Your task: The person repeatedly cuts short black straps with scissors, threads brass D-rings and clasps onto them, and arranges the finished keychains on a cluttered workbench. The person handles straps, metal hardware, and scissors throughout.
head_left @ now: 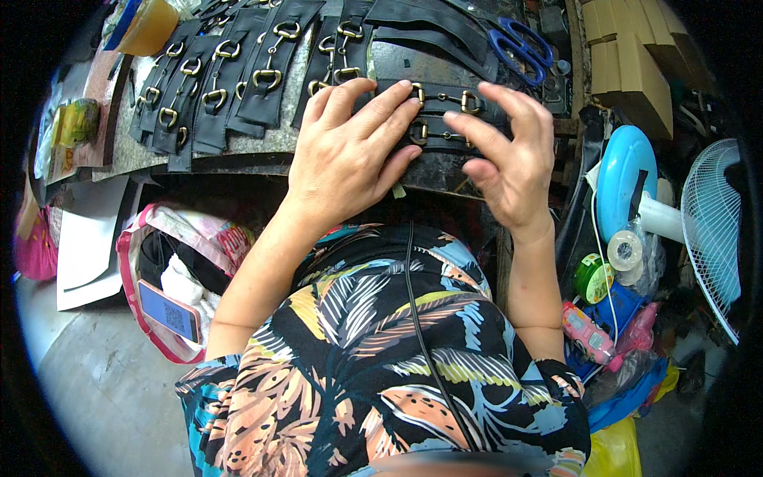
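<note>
On the worktable, my left hand [343, 151] lies with fingers stretched out, its fingertips pressing on black leather straps [447, 123] beside a brass-coloured ring. Two such straps lie one behind the other here, each with brass-coloured rings joined by a thin bar. Over their right end, my right hand [515, 155] has its fingers apart and nothing in them; whether its fingertips touch the leather cannot be made out. To the left of my hands, several finished-looking black straps [214, 119] with the same brass fittings overlap in a row. Plain black strips [429, 33] lie behind the working spot.
Blue-handled scissors [524, 52] lie at the back right, near stacked cardboard pieces [636, 87]. A fan [711, 230], a tape roll [625, 250] and a pink bottle [588, 332] stand at right. Below left hangs an open bag [131, 274] with a phone [168, 310].
</note>
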`<state>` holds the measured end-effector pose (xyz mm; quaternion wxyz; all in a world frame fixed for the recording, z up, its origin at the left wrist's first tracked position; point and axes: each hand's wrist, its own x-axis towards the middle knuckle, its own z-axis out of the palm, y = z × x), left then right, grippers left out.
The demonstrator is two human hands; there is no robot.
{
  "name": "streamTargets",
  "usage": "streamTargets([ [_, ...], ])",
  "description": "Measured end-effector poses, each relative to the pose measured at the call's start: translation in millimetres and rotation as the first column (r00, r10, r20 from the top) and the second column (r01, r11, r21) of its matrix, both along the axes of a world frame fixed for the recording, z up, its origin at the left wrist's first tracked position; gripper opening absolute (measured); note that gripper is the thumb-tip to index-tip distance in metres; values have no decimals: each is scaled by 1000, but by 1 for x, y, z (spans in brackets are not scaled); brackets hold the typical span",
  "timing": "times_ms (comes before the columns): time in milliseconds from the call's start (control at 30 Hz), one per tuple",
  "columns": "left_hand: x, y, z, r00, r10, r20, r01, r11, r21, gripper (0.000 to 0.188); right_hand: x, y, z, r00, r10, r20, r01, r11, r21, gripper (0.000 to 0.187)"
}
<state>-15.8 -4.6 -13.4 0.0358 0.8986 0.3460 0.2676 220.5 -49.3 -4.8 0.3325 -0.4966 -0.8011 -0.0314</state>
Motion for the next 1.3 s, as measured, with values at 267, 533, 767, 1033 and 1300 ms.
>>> streamTargets([
  [267, -1, -1, 1, 1000, 3, -14, -3, 1000, -29, 51, -5, 1, -1, 990, -85, 108, 84, 996, 20, 60],
  [533, -3, 0, -2, 990, -30, 138, 28, 1000, 13, 46, -8, -8, 7, 994, -27, 103, 27, 1000, 9, 47],
  [767, -3, -6, 14, 1000, 3, 7, -2, 998, -65, 45, 1, -24, 9, 984, -180, 17, 181, 978, -101, 41],
  [1033, 8, -4, 20, 995, -87, 59, 85, 996, 26, 39, 7, -27, 10, 979, -204, 2, 202, 965, -166, 33],
  [1300, 10, 11, 26, 990, -100, 98, 88, 989, 122, 35, 15, -9, 16, 996, -84, 16, 85, 996, -38, 24],
])
